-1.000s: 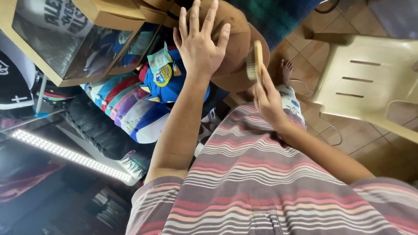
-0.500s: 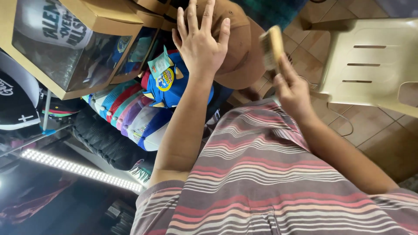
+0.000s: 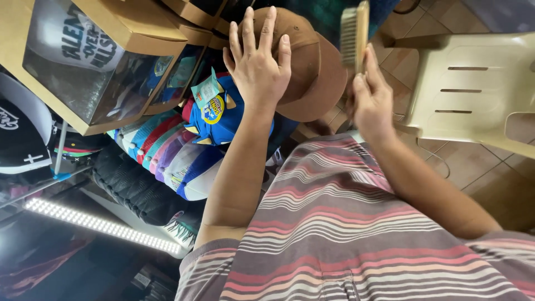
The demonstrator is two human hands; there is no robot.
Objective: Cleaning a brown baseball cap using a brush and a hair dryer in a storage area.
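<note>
A brown cap [image 3: 312,72] with a curved brim sits in front of me. My left hand [image 3: 257,61] lies flat on its crown, fingers spread. My right hand [image 3: 372,95] grips a wooden brush [image 3: 354,34] with pale bristles, held upright just right of the cap's brim and a little apart from it. I wear a striped shirt [image 3: 345,234] that fills the lower part of the view.
A row of stacked caps [image 3: 184,150], blue, white and multicoloured, lies left of my arm. Cardboard display boxes [image 3: 95,61] with clear windows hold more caps above. A beige plastic chair [image 3: 473,89] stands at right on a tiled floor. A light strip [image 3: 95,223] glows at lower left.
My right hand has lifted the brush up and to the right, away from the cap's brim. My left hand stays flat on the crown.
</note>
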